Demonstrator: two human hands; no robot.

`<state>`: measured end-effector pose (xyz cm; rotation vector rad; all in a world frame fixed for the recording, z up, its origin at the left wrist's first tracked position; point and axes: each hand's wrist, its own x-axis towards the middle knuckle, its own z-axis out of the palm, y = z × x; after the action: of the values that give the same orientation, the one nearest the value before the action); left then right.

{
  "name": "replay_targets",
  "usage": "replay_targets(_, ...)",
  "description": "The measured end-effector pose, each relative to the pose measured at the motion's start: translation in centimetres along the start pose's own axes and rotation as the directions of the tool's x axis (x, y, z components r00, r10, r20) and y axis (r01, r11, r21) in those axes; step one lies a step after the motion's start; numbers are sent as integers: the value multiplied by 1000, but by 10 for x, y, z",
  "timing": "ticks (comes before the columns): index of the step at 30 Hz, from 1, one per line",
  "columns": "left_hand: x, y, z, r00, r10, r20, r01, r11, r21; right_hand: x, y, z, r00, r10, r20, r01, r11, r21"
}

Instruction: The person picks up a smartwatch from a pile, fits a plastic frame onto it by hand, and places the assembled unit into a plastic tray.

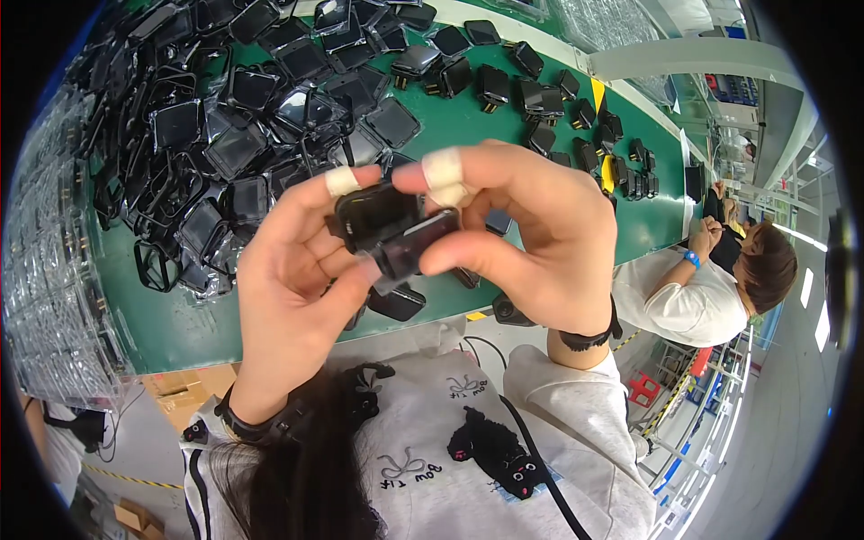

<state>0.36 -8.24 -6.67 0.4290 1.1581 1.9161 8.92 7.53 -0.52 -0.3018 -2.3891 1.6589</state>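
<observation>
Above the near edge of the green table (pixel 171 337), my two hands hold small black parts close together. My left hand (pixel 292 261) is closed on a black squarish device (pixel 367 219) with a glossy face, between thumb and fingers. With thumb and fingertips, my right hand (pixel 558 229) pinches a dark glossy rectangular cover (pixel 419 241), which overlaps the device's lower right side; whether they are joined I cannot tell. White finger cots cover some fingertips. Motion blurs the right fingertips slightly. Another black device (pixel 397 303) lies on the table just below my hands.
A large heap of black square covers (pixel 238 144), many in clear film, fills the table's left and back. Several black devices (pixel 493 85) with prongs stand toward the right. Clear plastic trays (pixel 58 270) are stacked at far left. A co-worker (pixel 693 288) sits at right.
</observation>
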Motion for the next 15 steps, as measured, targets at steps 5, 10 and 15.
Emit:
replay_targets(5,-2,1,3,1000,-15,-9,15,1000,-22,2,8,5,995,103,7,-103,995,-8)
replay_targets(10,-2,0,2,1000,-22,1,22,1000,10,0,15,12,995,91,-34,-93,993,-65)
replay_targets(15,-4,-2,2,1000,-16,-2,16,1000,2,-1,16,9,999,42,9,-40,990,-132)
